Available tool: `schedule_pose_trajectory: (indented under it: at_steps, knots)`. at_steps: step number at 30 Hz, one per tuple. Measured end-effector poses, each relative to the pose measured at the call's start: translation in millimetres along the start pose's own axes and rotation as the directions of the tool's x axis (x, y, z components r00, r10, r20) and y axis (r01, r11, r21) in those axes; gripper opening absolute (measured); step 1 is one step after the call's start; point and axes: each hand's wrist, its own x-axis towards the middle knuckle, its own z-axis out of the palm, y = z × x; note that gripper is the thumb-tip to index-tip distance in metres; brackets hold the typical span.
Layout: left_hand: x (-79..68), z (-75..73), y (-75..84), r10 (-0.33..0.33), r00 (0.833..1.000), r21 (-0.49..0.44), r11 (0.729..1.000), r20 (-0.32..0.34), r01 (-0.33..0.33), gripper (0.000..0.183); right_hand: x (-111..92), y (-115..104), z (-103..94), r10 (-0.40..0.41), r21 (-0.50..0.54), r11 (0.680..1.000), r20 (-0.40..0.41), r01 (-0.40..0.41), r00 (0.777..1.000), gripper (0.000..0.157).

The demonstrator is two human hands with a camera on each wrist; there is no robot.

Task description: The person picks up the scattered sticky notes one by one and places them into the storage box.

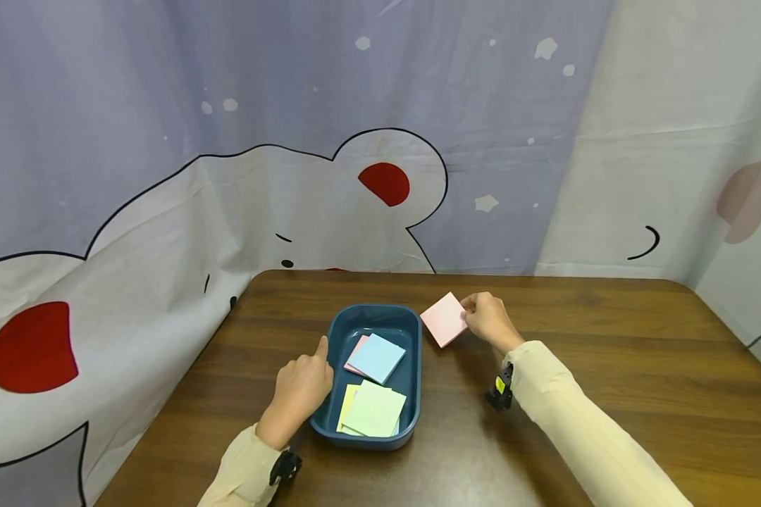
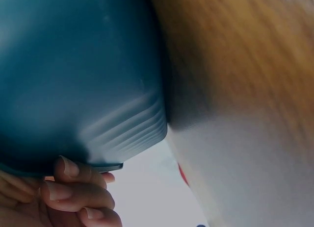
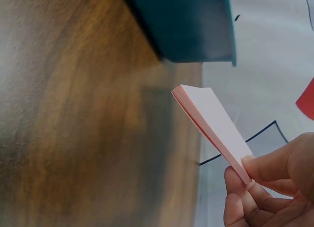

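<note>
My right hand [image 1: 490,320] pinches a pad of pink sticky notes [image 1: 444,320] by one corner, thumb on one face and fingers on the other. The pad is held above the table, just right of a dark blue plastic bin [image 1: 416,380]. My left hand [image 1: 301,384] holds the bin's left rim; in the left wrist view its curled fingers [image 2: 81,200] lie under the rim. Inside the bin, a light blue pad [image 1: 377,358] overlaps a pink pad [image 1: 356,352] in the far half. Pale green [image 1: 375,410] and yellow [image 1: 345,405] pads overlap in the near half.
The bin stands on a brown wood-grain table [image 1: 583,338]. Behind the table hangs a curtain [image 1: 279,77] printed with cartoon figures. Each wrist carries a small black camera, such as the right wrist's camera [image 1: 499,394].
</note>
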Motion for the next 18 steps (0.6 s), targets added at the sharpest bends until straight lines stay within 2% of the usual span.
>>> schedule_pose_trajectory:
  at_steps: [4, 11, 18]
  knots:
    - [0.4, -0.1, -0.1, -0.002, 1.000, 0.005, 1.000, 0.003, 0.002, 0.051, -0.3, -5.6, -4.0, -0.026, 0.012, 1.000, -0.020, 0.027, 0.999, 0.021]
    - [0.4, -0.3, -0.3, -0.002, 1.000, 0.006, 1.000, 0.004, 0.002, 0.051, -5.9, -18.1, -9.0, -0.007, -0.006, 1.000, -0.020, 0.006, 1.000, 0.024]
    - [-0.1, 0.0, 0.4, -0.009, 1.000, 0.009, 1.000, 0.010, 0.009, 0.051, -7.0, -22.1, -17.4, -0.038, 0.013, 0.999, -0.042, 0.038, 0.998, 0.022]
